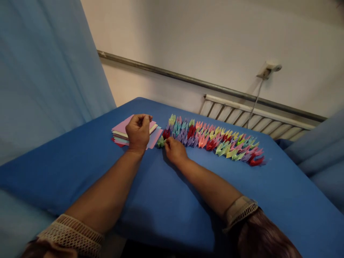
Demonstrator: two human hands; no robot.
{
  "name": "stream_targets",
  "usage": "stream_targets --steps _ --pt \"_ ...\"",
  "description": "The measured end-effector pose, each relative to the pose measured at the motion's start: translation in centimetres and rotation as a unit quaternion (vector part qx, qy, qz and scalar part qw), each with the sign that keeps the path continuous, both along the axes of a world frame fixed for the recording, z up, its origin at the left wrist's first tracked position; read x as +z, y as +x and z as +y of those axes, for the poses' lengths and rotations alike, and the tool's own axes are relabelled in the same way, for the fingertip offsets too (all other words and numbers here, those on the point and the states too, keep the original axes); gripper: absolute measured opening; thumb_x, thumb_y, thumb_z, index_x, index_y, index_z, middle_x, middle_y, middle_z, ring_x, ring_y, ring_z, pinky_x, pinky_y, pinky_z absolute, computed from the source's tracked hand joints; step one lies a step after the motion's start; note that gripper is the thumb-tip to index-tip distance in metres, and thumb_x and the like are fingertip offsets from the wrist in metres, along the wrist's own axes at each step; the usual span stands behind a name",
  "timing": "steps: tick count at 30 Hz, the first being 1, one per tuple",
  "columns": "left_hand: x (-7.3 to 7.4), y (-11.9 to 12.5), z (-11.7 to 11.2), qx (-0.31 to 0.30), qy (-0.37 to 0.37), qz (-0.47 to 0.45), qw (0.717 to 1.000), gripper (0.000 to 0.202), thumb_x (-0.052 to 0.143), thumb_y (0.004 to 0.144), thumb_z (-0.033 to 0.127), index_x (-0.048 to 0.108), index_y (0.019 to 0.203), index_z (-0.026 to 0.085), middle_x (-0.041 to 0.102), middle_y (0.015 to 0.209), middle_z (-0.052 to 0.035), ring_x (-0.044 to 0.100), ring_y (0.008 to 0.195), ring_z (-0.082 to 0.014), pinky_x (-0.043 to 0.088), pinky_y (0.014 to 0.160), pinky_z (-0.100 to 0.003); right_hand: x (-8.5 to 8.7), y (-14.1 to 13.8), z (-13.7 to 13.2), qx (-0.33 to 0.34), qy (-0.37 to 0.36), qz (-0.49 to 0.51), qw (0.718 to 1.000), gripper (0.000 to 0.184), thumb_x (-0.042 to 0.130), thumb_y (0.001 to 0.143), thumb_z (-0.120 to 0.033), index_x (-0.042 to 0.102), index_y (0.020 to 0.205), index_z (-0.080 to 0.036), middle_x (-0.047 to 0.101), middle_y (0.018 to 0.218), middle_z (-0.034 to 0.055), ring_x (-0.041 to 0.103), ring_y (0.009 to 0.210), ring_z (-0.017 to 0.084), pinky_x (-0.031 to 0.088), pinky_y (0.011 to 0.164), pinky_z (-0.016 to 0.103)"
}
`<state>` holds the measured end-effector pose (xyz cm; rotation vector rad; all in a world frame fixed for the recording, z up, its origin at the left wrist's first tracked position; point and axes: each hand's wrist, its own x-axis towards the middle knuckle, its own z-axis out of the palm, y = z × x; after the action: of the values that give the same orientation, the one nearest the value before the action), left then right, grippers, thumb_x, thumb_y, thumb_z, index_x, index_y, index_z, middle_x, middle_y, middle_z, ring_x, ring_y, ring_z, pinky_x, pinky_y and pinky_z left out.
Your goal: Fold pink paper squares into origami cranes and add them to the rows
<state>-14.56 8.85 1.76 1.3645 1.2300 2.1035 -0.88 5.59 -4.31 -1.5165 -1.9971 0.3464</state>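
Rows of small folded paper cranes in many colours stand on the blue-covered table. At the left end of the front row, my right hand pinches a green paper crane, its fingertips at the crane's right side. A dark red crane stands just behind it. My left hand is raised in front of a stack of coloured paper sheets, its fingers curled in and the thumb against them. Nothing shows in that hand. It hides part of the stack.
The blue table cover reaches toward me. Behind it are a wall with a metal rail, a white radiator and a socket with a cable. Blue curtains hang on both sides.
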Motion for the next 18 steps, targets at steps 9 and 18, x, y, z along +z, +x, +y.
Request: stream_targets --steps 9,18 --pt "0.45 -0.03 -0.03 -0.013 -0.032 -0.045 0.998 0.011 0.063 0.08 0.026 0.064 0.078 0.015 0.071 0.078 -0.0025 0.068 0.073 -0.0119 0.055 0.072 -0.025 -0.36 0.04 -0.02 -0.025 0.032 -0.007 0.999 0.012 0.046 0.095 -0.023 0.058 0.095 -0.019 0.068 0.088 0.0061 0.062 0.079 0.019 0.039 0.069 0.029" --pt "0.25 0.09 0.1 -0.032 -0.05 -0.043 0.997 0.011 0.063 0.078 0.026 0.065 0.078 0.015 0.071 0.079 -0.0029 0.067 0.072 -0.012 0.055 0.072 -0.025 0.37 0.45 -0.9 -0.007 0.056 -0.062 0.997 0.015 0.044 0.095 -0.023 0.058 0.095 -0.018 0.068 0.092 0.0074 0.06 0.079 0.018 0.037 0.067 0.028"
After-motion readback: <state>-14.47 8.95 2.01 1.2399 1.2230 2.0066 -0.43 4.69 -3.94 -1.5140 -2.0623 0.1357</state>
